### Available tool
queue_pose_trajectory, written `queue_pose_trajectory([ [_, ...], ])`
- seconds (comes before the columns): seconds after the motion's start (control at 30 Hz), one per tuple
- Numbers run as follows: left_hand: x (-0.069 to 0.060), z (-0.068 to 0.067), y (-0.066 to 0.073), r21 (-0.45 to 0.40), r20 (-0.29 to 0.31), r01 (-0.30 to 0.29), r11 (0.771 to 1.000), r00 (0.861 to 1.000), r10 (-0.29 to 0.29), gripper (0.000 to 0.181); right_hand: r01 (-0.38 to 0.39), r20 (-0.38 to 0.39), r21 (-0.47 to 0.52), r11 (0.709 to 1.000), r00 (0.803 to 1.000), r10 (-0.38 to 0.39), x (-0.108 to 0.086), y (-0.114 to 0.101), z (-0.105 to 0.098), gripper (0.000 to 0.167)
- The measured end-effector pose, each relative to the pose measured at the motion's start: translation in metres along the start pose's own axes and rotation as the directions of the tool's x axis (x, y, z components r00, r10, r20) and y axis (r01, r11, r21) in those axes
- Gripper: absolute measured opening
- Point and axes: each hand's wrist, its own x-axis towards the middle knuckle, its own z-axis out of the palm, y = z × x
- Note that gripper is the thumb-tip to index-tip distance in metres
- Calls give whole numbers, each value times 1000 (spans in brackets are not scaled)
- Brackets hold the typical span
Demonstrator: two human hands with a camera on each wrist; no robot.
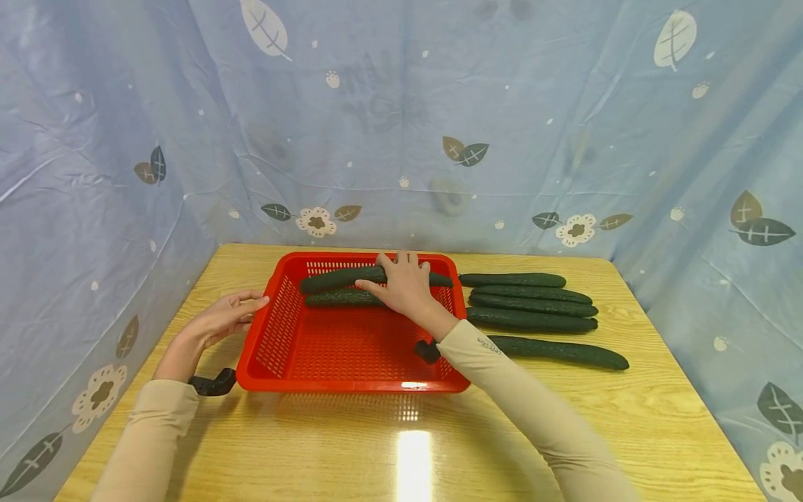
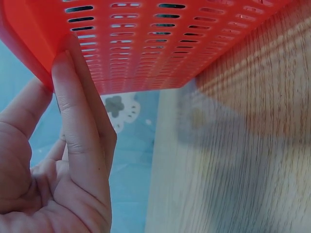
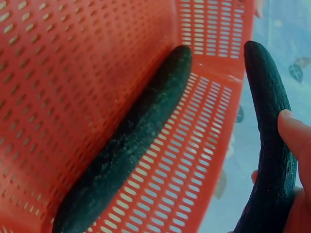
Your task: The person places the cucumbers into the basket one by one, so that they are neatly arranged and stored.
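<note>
My right hand [image 1: 408,284] grips a dark green cucumber [image 1: 341,278] over the back part of a red plastic basket [image 1: 351,385]. In the right wrist view the thumb presses against this held cucumber [image 3: 268,97], which stands apart from the one below. That other cucumber [image 3: 129,141] lies in the basket along its slotted back wall. At the basket's left side my left hand [image 1: 227,317] pinches the rim between thumb and fingers. The left wrist view shows those fingers [image 2: 75,107] against the outside of the red wall [image 2: 141,48].
Right of the basket, several cucumbers [image 1: 533,319] lie side by side on the wooden table [image 1: 301,446]. A longer curved one [image 1: 564,351] lies nearer the front, partly behind the right sleeve. A blue patterned curtain [image 1: 401,139] surrounds the table's back and sides.
</note>
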Motion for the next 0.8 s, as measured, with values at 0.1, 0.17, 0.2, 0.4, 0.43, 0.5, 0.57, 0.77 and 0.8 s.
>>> queue_pose_trajectory([
  [0.1,-1,-1,0,-1,-6,-1,1000,1000,1,24,-3,15,-27,1000,1000,3,2,-6,6,67],
  [0.17,-1,-1,0,-3,-8,0,1000,1000,0,24,-6,21,-38,999,1000,7,4,-9,11,67],
  [0.2,-1,-1,0,1,-8,0,1000,1000,0,25,-9,28,-41,999,1000,10,5,-11,13,68],
  [0.4,2,-1,-1,13,-6,0,1000,1000,0,29,-34,73,-25,999,997,36,8,-14,26,72],
  [0.43,2,-1,-1,11,-7,1,1000,1000,-1,29,-40,79,-14,999,996,41,8,-14,28,72],
  [0.5,3,0,-1,7,-7,3,1000,1000,-3,28,-55,92,12,998,994,54,10,-13,31,72],
  [0.57,3,0,-1,-1,-2,2,1000,1000,-2,26,-69,104,25,997,992,66,11,-11,35,72],
  [0.77,2,-1,-3,-18,7,-7,1000,1000,7,25,-99,174,33,995,980,92,14,-8,46,75],
  [0.8,2,-2,-4,-18,4,-5,1000,1000,6,25,-100,187,42,994,978,90,14,-7,47,75],
])
